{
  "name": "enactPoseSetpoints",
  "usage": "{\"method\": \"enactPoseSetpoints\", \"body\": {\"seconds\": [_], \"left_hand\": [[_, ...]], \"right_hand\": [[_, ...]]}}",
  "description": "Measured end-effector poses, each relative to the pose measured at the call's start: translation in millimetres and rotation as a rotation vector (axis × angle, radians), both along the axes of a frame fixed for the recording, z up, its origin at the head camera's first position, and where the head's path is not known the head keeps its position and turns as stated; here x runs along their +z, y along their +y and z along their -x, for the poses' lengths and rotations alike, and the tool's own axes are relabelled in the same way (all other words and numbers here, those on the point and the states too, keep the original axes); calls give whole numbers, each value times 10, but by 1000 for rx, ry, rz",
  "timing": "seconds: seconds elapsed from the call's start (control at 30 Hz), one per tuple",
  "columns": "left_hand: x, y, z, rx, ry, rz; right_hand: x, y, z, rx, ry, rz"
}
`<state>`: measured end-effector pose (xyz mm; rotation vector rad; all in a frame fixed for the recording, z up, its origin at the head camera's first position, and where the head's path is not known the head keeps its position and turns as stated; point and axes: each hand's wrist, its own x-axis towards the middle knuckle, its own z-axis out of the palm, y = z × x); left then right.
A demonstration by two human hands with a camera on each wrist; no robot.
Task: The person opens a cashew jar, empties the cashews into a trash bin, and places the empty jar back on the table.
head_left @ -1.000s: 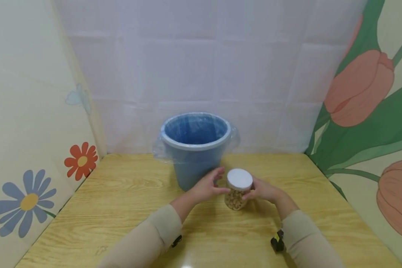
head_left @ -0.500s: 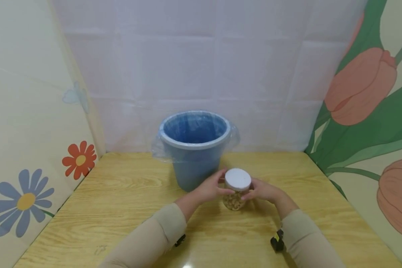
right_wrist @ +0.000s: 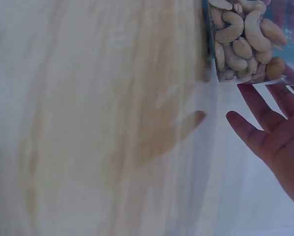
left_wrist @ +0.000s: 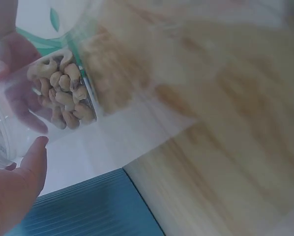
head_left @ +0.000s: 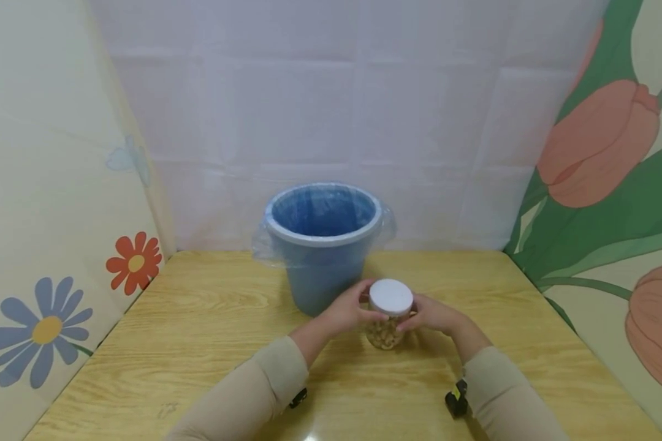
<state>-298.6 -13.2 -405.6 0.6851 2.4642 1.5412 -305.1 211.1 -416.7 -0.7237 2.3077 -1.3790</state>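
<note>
A clear jar of cashews [head_left: 383, 334] with a white lid [head_left: 390, 296] stands upright on the wooden table. My left hand [head_left: 344, 311] grips its upper part from the left, thumb across the front just under the lid. From the opposite side my right hand [head_left: 434, 315] holds the jar, its thumb on the front; the other fingers are mostly hidden behind it. In the left wrist view the cashews [left_wrist: 63, 91] fill the jar's lower part, and my left thumb lies along the clear wall. The right wrist view shows my right fingers spread by the jar's side.
Behind the jar, slightly left, stands a blue bucket [head_left: 322, 282] lined with a clear plastic bag that hangs over its rim. The wooden table [head_left: 209, 324] ends at a white cloth backdrop [head_left: 331, 110]. Flower-printed panels flank both sides.
My left hand has moved right and closed in on the jar, its thumb now crossing the front below the lid. The right hand keeps its place on the jar, which has barely shifted.
</note>
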Motion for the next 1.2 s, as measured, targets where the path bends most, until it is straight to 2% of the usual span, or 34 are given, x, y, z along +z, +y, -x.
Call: {"method": "enactPoseSetpoints", "body": {"seconds": [0.27,0.53,0.93,1.2], "left_hand": [[90,-32,-44,16,25,-5],[203,-79,-102,27,-1,-21],[418,-218,-260,35,19,-46],[509,-292,-348,34,17,-60]], "right_hand": [[40,-14,-6,5,67,21],[128,-47,-63,18,61,96],[267,-165,-172,94,50,210],[363,-239,-224,154,89,206]]}}
